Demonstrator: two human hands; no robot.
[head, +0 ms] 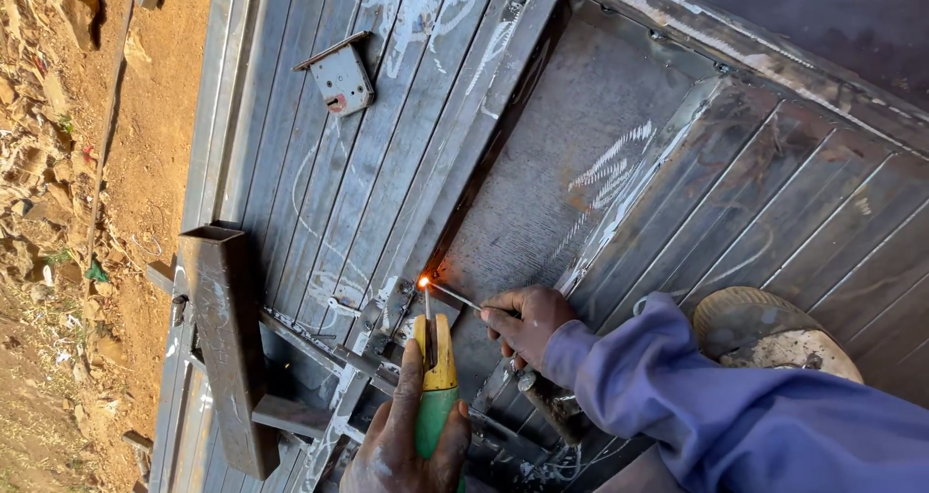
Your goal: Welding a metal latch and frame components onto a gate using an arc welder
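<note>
Bare reddish ground (58,212) with stones and scraps, at 9 o'clock of the view.

Ribbed grey metal gate panel (319,183), lying flat, chalk scrawls across its ribs; filling the middle and right of the view.

Small grey lock box (341,79) with a red mark, fixed to the panel at 11 o'clock.

Rusty square steel tube (224,338), resting along the panel's left edge at 8 o'clock, a short cross piece joined near its lower end.

Left hand (411,445), at 6 o'clock, fingers wrapped tight around a green and yellow electrode holder (435,387), thumb up along the yellow part.

Welding rod (427,309), clamped in the holder, pointing toward 12 o'clock, tip glowing orange at a spark point (423,282) on a small metal piece against the frame bar (455,183).

Right hand (523,321), just at 3 o'clock of the spark, fingertips pressed together, pinching a thin steel rod (455,297) with its far end at the spark.

Blue sleeve (677,396) running off to 4 o'clock; worn shoe (764,328) on the panel beyond it.

Progress, as judged: arc lit, joint only at a first spot; no finished bead visible along the seam; most of the welding at this corner apparently left.
</note>
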